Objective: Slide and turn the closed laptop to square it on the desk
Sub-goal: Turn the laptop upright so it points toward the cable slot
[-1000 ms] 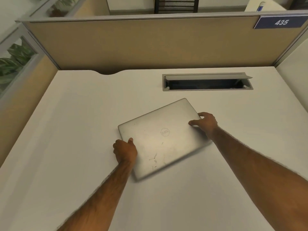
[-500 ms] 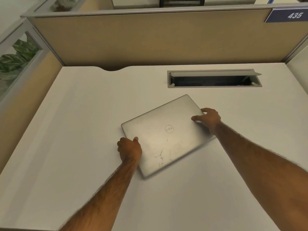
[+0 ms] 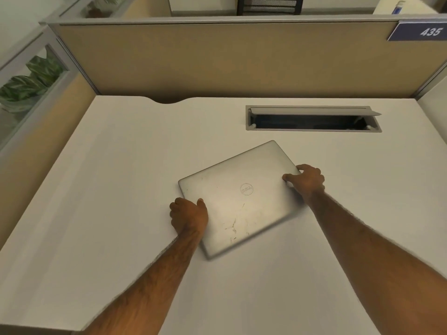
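A closed silver laptop (image 3: 242, 197) with a round logo lies flat on the white desk (image 3: 108, 189), skewed so its far corner points toward the back right. My left hand (image 3: 189, 216) grips its left edge, thumb on the lid. My right hand (image 3: 306, 181) holds its right edge, fingers curled over the rim. The near right corner of the laptop looks blurred.
An open grey cable hatch (image 3: 313, 118) is set into the desk just behind the laptop. Tan partition walls (image 3: 217, 61) close the back and left sides. A blue sign reading 435 (image 3: 422, 32) hangs at the top right. Plants (image 3: 29, 81) show behind the left glass.
The laptop keeps the same skew, and both hands keep their hold on its edges. Its shift in the picture may be my head moving.
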The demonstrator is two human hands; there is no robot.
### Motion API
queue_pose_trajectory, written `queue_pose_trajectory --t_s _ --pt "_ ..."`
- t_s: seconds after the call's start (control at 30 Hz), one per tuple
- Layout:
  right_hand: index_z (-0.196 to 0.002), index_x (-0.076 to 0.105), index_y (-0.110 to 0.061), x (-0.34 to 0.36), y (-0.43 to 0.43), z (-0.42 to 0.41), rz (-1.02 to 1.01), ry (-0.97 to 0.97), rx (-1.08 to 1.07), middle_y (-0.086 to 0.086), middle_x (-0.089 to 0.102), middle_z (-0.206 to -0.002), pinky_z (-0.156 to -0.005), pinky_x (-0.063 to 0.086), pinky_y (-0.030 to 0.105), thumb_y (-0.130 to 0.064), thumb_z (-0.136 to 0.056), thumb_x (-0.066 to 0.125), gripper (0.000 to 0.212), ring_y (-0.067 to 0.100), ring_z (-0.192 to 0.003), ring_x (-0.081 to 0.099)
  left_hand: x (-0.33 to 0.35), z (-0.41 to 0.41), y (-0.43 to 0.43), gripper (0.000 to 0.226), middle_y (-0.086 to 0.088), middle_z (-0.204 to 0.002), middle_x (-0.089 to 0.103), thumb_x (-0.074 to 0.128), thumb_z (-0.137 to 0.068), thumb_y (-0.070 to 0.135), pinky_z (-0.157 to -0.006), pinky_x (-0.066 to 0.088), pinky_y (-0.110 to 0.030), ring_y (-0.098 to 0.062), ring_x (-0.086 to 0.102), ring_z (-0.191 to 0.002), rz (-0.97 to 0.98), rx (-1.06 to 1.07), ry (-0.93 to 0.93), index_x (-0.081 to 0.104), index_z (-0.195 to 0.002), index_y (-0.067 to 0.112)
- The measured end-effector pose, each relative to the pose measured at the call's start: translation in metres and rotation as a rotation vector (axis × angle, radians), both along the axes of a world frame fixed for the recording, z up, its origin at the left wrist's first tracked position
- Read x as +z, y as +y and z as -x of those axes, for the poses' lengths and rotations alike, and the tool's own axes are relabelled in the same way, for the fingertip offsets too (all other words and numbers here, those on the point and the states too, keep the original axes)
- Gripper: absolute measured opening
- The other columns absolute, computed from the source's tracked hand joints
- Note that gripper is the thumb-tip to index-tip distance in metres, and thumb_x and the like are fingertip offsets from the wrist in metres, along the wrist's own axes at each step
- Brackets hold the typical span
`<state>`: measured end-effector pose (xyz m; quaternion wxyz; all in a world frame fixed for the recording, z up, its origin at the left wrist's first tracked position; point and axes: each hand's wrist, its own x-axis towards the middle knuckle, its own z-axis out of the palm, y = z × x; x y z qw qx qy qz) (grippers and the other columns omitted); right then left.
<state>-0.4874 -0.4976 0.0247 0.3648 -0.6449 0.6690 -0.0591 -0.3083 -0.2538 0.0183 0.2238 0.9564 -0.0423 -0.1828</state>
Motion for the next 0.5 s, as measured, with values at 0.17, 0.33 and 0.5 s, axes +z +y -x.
queue_pose_trajectory --t_s 0.17,0.33,0.5 --pt "-0.139 0.052 -0.009 -0.002 0.049 0.015 0.107 0.009 -0.448 0.023 0.044 -0.140 -0.105 0.042 0.051 -0.034 -0.091 0.062 0.055 0.042 -0.131 0.044 -0.003 -0.025 -0.025 0.064 -0.018 -0.148 0.039 0.057 -0.091 0.036 -0.113 0.031 -0.047 -0.035 0.040 -0.135 -0.040 -0.246 -0.177 0.037 -0.143 0.004" --pt "-0.136 0.039 0.005 -0.003 0.098 0.008 -0.054 -0.169 -0.704 0.031 0.044 -0.141 -0.104 0.044 0.055 -0.031 -0.091 0.062 0.062 0.051 -0.131 0.046 -0.002 -0.053 -0.063 0.048 -0.015 -0.144 0.048 0.046 -0.097 0.030 -0.112 0.031 -0.041 -0.033 0.045 -0.133 -0.103 -0.629 -0.242 0.047 -0.139 0.009" --pt "-0.133 0.041 0.004 -0.005 0.142 -0.018 -0.246 -0.276 -0.733 0.029 0.046 -0.139 -0.103 0.046 0.054 -0.036 -0.093 0.057 0.059 0.050 -0.128 0.049 0.005 -0.052 -0.098 0.046 -0.012 -0.143 0.046 0.047 -0.097 0.029 -0.106 0.037 -0.041 -0.034 0.045 -0.130 -0.021 -0.754 -0.076 0.047 -0.139 0.012"
